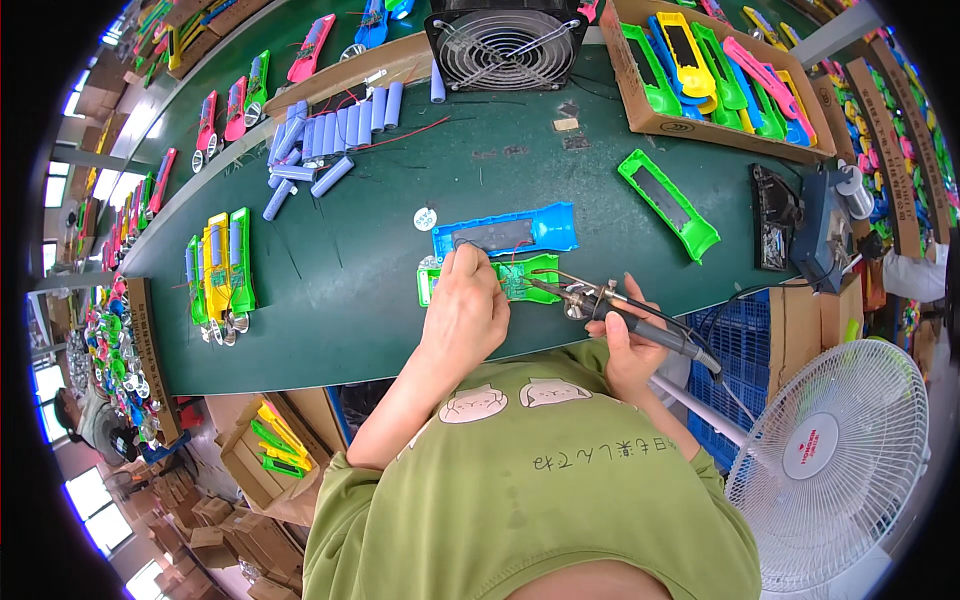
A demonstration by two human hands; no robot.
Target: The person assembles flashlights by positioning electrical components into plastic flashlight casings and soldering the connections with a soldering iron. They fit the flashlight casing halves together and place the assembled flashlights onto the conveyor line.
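In front of me on the green bench lies a green plastic shell (541, 273) with a circuit board and thin wires inside. My left hand (466, 305) is closed over its left part, fingers bent and fingertips hidden from above. My right hand (632, 340) grips a soldering iron (655, 333) with a solder-wire feeder clamped along it. The iron's tip points left at the board's right side; whether it touches cannot be made out. Just beyond, a blue plastic shell (555, 228) with a dark panel lies alongside the green one.
Blue cylindrical battery cells (345, 128) lie far left. Filled shells (215, 265) sit at the left. A small fan (508, 48) and a carton (655, 122) of coloured shells stand at the back. Another green shell (672, 205) lies right, near a soldering station (828, 225). A white fan (830, 450) stands lower right.
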